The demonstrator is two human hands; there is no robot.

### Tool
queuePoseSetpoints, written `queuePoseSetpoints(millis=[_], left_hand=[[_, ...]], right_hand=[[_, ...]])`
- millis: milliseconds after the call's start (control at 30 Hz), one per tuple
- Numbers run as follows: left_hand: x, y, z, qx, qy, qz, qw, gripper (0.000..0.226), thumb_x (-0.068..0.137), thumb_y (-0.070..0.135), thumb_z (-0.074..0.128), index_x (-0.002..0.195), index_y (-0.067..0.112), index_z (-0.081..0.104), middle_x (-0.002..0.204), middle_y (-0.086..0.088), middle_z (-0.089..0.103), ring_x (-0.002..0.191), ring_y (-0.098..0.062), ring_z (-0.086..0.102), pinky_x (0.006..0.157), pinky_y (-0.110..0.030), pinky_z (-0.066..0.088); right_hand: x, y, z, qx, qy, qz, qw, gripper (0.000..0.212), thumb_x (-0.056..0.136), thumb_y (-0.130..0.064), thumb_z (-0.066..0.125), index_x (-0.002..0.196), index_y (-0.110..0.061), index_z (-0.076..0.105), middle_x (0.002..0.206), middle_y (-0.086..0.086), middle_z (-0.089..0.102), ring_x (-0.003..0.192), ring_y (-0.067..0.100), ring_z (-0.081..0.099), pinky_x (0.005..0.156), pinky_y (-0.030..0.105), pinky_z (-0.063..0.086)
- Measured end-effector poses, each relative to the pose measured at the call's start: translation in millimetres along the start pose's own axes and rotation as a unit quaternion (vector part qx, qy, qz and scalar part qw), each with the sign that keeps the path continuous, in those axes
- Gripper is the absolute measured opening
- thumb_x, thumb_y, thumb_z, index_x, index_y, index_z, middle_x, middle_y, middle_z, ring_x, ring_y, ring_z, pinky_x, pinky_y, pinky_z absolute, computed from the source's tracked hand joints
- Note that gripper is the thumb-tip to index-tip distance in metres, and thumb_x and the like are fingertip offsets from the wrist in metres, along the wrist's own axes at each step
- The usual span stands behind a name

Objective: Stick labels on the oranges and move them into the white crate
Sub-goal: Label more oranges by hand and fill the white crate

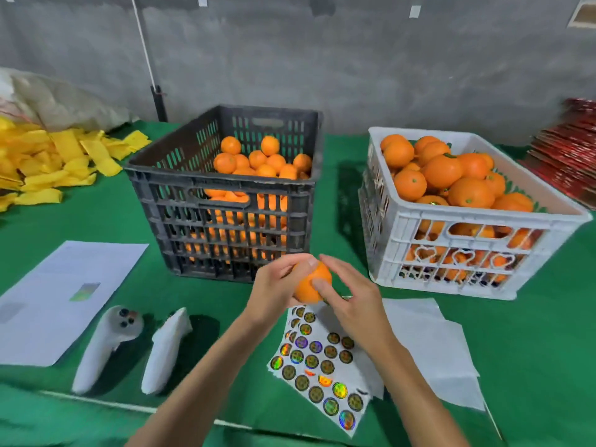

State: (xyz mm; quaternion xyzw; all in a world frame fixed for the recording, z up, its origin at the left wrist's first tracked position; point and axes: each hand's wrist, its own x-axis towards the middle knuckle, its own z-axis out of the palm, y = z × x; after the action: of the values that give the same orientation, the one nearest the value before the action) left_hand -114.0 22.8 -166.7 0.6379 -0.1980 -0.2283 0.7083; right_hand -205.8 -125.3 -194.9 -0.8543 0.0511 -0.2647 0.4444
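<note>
Open green cloth (532, 333) right of the hands & in front of the white slotted plastic crate (467, 253), w/ only flat white paper sheets (429, 343) and the holographic round-sticker sheet (322, 372) lying on it. Blocked straight ahead by the tall dark grey slotted plastic crate (225, 201); narrow green gap between the two crates, white one heaped w/ oranges (451, 175) above its rim. Left side cluttered: two white handheld controllers (129, 346), printed white paper (64, 295), yellow packet pile (48, 162) further back.

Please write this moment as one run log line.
left hand holds orange | right hand presses it | above sticker sheet
</note>
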Motion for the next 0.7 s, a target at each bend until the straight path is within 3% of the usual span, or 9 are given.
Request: queuePoseSetpoints(millis=[100, 200, 267, 400, 533, 700], left_hand=[[-10.9, -38.4, -9.6, -0.021, 0.107, -0.037, 0.993, 0.023, 0.088, 0.05, 0.073, 0.102, 0.032, 0.076, 0.105, 0.007, 0.074, 0.093, -0.015, 0.074, 0.079, -0.049, 0.063], [-18.0, -57.1, -6.3, -0.108, 0.146, -0.067, 0.981, 0.022, 0.091, 0.053, 0.068, 0.094, 0.032, 0.075, 0.1, 0.007, 0.072, 0.091, -0.024, 0.075, 0.072, -0.047, 0.063], [-21.7, -63.3, 1.8, -0.143, 0.161, -0.082, 0.973, 0.024, 0.091, 0.054, 0.066, 0.094, 0.032, 0.075, 0.108, 0.001, 0.068, 0.093, -0.027, 0.075, 0.071, -0.046, 0.063], [-26.6, -74.2, 9.7, -0.172, 0.2, -0.068, 0.962, 0.039, 0.091, 0.056, 0.062, 0.111, 0.023, 0.069, 0.122, -0.007, 0.061, 0.099, -0.028, 0.073, 0.075, -0.043, 0.063], [-35.4, -81.5, 4.2, -0.186, 0.225, -0.065, 0.954, 0.044, 0.091, 0.058, 0.057, 0.118, 0.024, 0.064, 0.125, -0.006, 0.058, 0.101, -0.025, 0.073, 0.078, -0.042, 0.063], [-48.4, -90.7, 0.0, -0.079, 0.195, -0.072, 0.975, 0.032, 0.094, 0.068, 0.043, 0.112, 0.049, 0.061, 0.119, 0.01, 0.06, 0.101, -0.02, 0.072, 0.083, -0.041, 0.062]], right_hand=[[-13.2, 33.5, 9.1, -0.098, -0.063, 0.016, 0.993, 0.033, 0.103, -0.038, 0.059, 0.128, -0.022, 0.071, 0.134, -0.016, 0.064, 0.125, 0.003, 0.056, 0.107, 0.037, 0.047], [-19.9, 48.1, 16.9, -0.169, -0.168, 0.01, 0.971, 0.054, 0.095, -0.06, 0.059, 0.14, -0.031, 0.061, 0.145, -0.019, 0.055, 0.132, 0.001, 0.046, 0.113, 0.035, 0.039], [-21.1, 54.7, 22.2, -0.21, -0.208, -0.008, 0.955, 0.066, 0.091, -0.072, 0.053, 0.145, -0.035, 0.056, 0.154, -0.018, 0.046, 0.139, 0.004, 0.04, 0.117, 0.032, 0.031], [-21.1, 56.6, 26.4, -0.246, -0.193, -0.022, 0.95, 0.071, 0.089, -0.079, 0.038, 0.138, -0.034, 0.063, 0.152, -0.017, 0.048, 0.136, 0.008, 0.042, 0.114, 0.033, 0.034], [-20.3, 60.3, 28.2, -0.165, -0.136, 0.041, 0.976, 0.05, 0.088, -0.065, 0.06, 0.123, -0.033, 0.074, 0.14, -0.026, 0.056, 0.126, 0.0, 0.045, 0.103, 0.037, 0.049], [-15.4, 64.8, 30.7, -0.062, -0.121, 0.12, 0.983, 0.035, 0.083, -0.05, 0.078, 0.115, -0.036, 0.077, 0.131, -0.034, 0.057, 0.127, -0.003, 0.044, 0.106, 0.033, 0.048]])
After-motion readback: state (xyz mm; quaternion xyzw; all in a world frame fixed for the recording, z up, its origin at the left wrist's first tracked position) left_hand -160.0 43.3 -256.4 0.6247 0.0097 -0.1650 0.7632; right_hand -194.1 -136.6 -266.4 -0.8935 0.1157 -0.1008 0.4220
